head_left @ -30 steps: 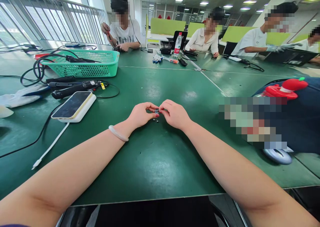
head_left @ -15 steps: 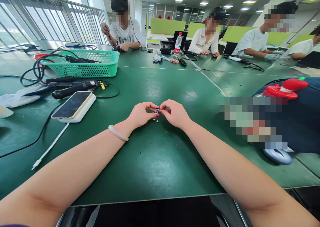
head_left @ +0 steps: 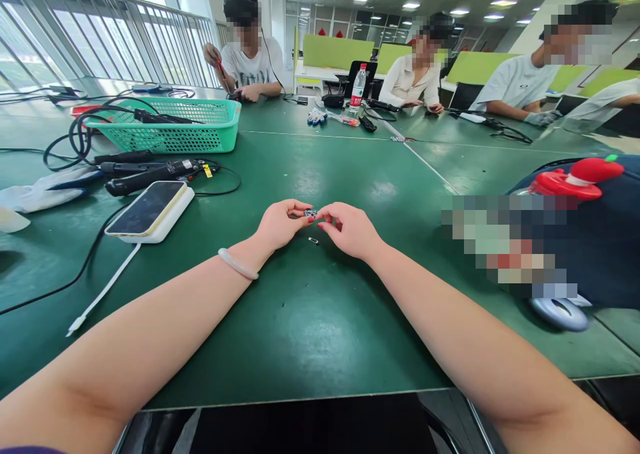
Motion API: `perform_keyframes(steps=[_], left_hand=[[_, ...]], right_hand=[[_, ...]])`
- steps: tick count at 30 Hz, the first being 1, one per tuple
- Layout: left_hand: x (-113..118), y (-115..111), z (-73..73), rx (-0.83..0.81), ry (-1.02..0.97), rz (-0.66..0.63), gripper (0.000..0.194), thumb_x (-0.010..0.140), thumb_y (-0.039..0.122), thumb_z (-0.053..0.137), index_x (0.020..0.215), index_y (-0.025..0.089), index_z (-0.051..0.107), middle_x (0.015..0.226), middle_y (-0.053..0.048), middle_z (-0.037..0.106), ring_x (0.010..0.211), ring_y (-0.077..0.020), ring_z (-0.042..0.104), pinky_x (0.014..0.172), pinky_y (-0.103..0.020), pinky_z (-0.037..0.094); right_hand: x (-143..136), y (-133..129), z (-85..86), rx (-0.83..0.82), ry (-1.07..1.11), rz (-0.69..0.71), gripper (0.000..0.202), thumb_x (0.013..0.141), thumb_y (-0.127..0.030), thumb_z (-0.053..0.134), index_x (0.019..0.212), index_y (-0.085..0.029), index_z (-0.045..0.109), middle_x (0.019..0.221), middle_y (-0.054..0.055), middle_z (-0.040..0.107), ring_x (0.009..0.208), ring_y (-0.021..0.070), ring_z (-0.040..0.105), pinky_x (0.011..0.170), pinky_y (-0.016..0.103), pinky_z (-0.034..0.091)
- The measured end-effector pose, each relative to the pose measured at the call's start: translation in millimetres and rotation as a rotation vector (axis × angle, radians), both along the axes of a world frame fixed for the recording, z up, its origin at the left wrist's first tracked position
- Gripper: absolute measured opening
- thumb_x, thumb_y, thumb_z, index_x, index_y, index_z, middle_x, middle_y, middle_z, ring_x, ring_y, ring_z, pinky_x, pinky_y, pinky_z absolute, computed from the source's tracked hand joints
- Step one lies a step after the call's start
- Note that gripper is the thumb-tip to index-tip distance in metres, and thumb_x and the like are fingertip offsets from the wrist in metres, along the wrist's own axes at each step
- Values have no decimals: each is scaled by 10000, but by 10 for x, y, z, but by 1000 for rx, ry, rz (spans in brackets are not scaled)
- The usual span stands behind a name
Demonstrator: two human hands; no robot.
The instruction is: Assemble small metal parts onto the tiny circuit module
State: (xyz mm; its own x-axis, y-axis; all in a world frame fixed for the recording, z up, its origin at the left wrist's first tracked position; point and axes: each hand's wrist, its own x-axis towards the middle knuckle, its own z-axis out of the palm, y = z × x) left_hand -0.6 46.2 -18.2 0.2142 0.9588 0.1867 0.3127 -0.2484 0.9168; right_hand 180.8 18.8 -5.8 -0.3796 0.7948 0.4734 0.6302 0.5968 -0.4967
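Observation:
Over the middle of the green table, my left hand (head_left: pixel 284 224) pinches a small dark and silvery piece (head_left: pixel 311 213) between thumb and fingers. My right hand (head_left: pixel 347 227) meets it from the right, with a fingertip at the piece's right edge and the thumb a little lower. Its fingers are bent, and whether they grip anything is too small to tell. Just below the fingertips, a tiny dark and whitish part (head_left: pixel 313 241) lies on the tabletop.
At the left are a phone on a white block (head_left: pixel 150 211), a black handheld device (head_left: pixel 150 177), a glove (head_left: pixel 45 191) and a teal basket (head_left: pixel 200 134). A dark bag (head_left: pixel 600 241) and grey mouse (head_left: pixel 560 313) lie right. People sit across the table (head_left: pixel 320 167).
My right thumb has come slightly away from the small piece, and the piece has tilted and shows more. My left hand keeps its pinch.

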Motion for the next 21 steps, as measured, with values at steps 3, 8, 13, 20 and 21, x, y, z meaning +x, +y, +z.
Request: perform_keyframes(steps=[3,8,13,20,21], left_hand=[[3,4,-10,0,-8,-7,344,645,289,714,960,155,680,807,-67,693,751,-179,620,730,-339,486],[-4,18,-26,28,-20,-28,336,635,285,727,946,163,688,823,-67,697,775,-183,623,758,-347,488],[1,15,-19,22,-47,-46,337,626,289,733,932,156,687,838,-72,697,788,-186,624,777,-357,488],[8,5,-20,21,-53,-43,337,633,291,727,939,156,686,835,-72,697,775,-181,624,767,-354,491],[10,4,-18,16,-56,-47,340,630,293,730,937,154,686,833,-72,697,775,-181,625,769,-354,491]], right_hand=[[1,-3,8,35,19,-18,139,799,-189,562,916,-202,634,754,-4,555,579,92,447,597,238,388],[12,-1,10,10,-4,3,192,794,-169,559,955,-223,650,756,-4,557,573,93,439,588,236,386],[10,-4,14,8,1,7,207,790,-161,552,964,-224,645,756,-3,552,568,94,437,589,236,389],[13,10,3,-2,1,13,205,787,-164,551,958,-225,646,747,-7,544,574,96,436,591,241,384],[12,9,2,-4,0,13,211,789,-164,548,965,-226,645,746,-7,543,579,99,439,594,242,385]])
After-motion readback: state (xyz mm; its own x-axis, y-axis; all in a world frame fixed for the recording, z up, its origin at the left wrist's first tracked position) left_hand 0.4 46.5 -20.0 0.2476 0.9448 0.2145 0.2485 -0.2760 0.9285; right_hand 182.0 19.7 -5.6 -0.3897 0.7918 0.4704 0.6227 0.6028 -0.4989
